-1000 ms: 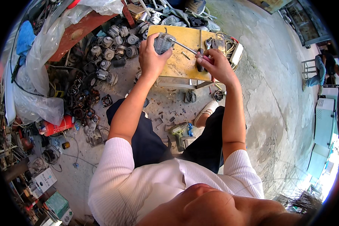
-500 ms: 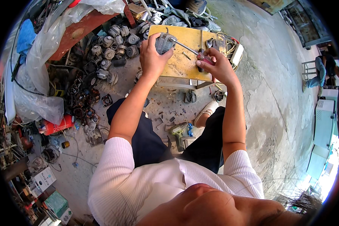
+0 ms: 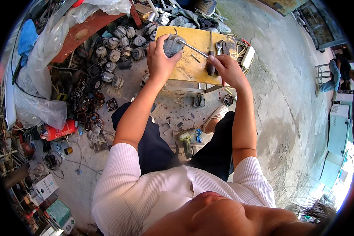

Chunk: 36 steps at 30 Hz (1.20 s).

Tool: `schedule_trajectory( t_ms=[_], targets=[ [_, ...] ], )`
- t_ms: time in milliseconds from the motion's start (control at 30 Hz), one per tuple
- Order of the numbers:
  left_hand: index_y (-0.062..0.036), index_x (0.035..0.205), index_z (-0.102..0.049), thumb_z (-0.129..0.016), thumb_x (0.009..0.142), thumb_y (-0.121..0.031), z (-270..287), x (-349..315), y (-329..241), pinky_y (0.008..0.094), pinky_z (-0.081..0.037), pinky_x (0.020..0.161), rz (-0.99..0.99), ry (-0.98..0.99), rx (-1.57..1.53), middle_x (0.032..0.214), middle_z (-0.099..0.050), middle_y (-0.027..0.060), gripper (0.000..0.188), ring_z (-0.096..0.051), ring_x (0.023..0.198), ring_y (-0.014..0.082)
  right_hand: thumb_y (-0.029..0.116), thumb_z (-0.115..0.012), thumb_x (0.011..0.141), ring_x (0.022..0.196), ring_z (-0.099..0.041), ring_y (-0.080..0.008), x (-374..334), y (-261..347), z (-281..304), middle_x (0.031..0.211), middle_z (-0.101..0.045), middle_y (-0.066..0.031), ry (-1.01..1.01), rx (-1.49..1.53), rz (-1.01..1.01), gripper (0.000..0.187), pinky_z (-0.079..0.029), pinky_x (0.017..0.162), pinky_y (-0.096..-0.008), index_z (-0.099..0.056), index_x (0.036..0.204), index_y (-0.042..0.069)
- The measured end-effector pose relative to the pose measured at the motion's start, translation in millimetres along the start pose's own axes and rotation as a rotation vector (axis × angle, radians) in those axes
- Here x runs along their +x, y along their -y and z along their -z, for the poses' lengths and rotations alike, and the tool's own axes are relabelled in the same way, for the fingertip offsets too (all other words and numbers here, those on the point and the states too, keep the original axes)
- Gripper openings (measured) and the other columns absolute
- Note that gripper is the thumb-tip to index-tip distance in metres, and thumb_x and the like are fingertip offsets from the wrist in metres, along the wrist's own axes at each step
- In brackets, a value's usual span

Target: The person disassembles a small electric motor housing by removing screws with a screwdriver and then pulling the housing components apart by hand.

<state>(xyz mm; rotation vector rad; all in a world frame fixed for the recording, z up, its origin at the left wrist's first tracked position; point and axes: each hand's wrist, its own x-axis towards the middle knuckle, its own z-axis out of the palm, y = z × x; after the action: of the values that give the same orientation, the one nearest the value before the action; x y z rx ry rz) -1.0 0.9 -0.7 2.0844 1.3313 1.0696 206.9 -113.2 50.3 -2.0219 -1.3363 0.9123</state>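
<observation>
My left hand (image 3: 160, 63) wraps round a small grey electric motor (image 3: 173, 46) at the far left part of the yellow table top (image 3: 185, 72). My right hand (image 3: 230, 70) is closed round the handle of a screwdriver (image 3: 196, 49); the fingers hide most of that handle. Its metal shaft points left and its tip meets the motor's upper side. Beside my right hand lies a second screwdriver (image 3: 211, 67) with a dark handle. A wrench (image 3: 219, 47) and a dark flat tool (image 3: 225, 48) are just beyond, and a small metal pin (image 3: 195, 58) rests between my hands.
Many similar motors (image 3: 114, 55) are heaped on the floor to the left. A green cordless drill (image 3: 187, 141) stands between my feet. Coiled cable and a white power strip (image 3: 247, 56) are at the table's right edge. A person (image 3: 334, 74) is at the far right.
My right hand has shifted its grip on the screwdriver: the red handle, visible before, is now covered by the fingers. The left hand and motor have barely moved.
</observation>
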Motion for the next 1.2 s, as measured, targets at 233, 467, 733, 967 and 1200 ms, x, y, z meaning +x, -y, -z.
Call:
schedule_trajectory(
  t_ms=[233, 467, 733, 967, 1200],
  targets=[
    [-0.0145, 0.127, -0.056, -0.085, 0.072, -0.028, -2, 1, 1, 0.0427, -0.049, 0.092, -0.029, -0.018, -0.002, 0.120, -0.060, 0.0139, 0.064, -0.060, 0.111, 0.0338, 0.038, -0.065, 0.096, 0.061, -0.059, -0.0128, 2, -13, -16, 0.094, -0.060, -0.0080, -0.209, 0.008, 0.298, 0.039, -0.044, 0.037, -0.0291, -0.066, 0.103, 0.000],
    [-0.0179, 0.126, -0.055, -0.084, 0.069, -0.029, -6, 2, 8, 0.0446, -0.047, 0.088, -0.060, -0.064, -0.058, 0.103, -0.056, 0.0128, 0.065, -0.056, 0.101, 0.0352, 0.036, -0.077, 0.086, 0.084, -0.066, -0.0244, 6, -20, -6, 0.097, -0.066, -0.0141, -0.100, -0.053, 0.140, 0.041, -0.052, 0.078, -0.0356, -0.066, 0.106, 0.001],
    [-0.0172, 0.128, -0.055, -0.085, 0.072, -0.028, -3, 0, 3, 0.0429, -0.049, 0.088, -0.032, -0.023, -0.002, 0.111, -0.058, 0.0132, 0.064, -0.059, 0.105, 0.0338, 0.042, -0.070, 0.091, 0.081, -0.067, -0.0239, -6, 5, -1, 0.086, -0.066, -0.0133, -0.085, 0.065, 0.055, 0.042, -0.054, 0.078, -0.0354, -0.068, 0.104, 0.002],
    [-0.0168, 0.128, -0.055, -0.085, 0.072, -0.026, -3, 0, 2, 0.0423, -0.051, 0.088, -0.035, -0.030, 0.003, 0.114, -0.059, 0.0130, 0.064, -0.062, 0.106, 0.0335, 0.035, -0.074, 0.088, 0.080, -0.068, -0.0271, 5, -24, -7, 0.092, -0.068, -0.0155, -0.158, -0.040, 0.211, 0.036, -0.053, 0.074, -0.0396, -0.065, 0.099, 0.002],
    [-0.0167, 0.127, -0.056, -0.086, 0.072, -0.026, -3, -1, 3, 0.0425, -0.051, 0.085, -0.052, -0.042, 0.012, 0.109, -0.059, 0.0125, 0.063, -0.062, 0.101, 0.0329, 0.034, -0.076, 0.085, 0.072, -0.066, -0.0294, -1, -4, -3, 0.076, -0.066, -0.0124, -0.353, -0.144, 0.135, 0.036, -0.051, 0.068, -0.0400, -0.058, 0.087, 0.003]
  ],
)
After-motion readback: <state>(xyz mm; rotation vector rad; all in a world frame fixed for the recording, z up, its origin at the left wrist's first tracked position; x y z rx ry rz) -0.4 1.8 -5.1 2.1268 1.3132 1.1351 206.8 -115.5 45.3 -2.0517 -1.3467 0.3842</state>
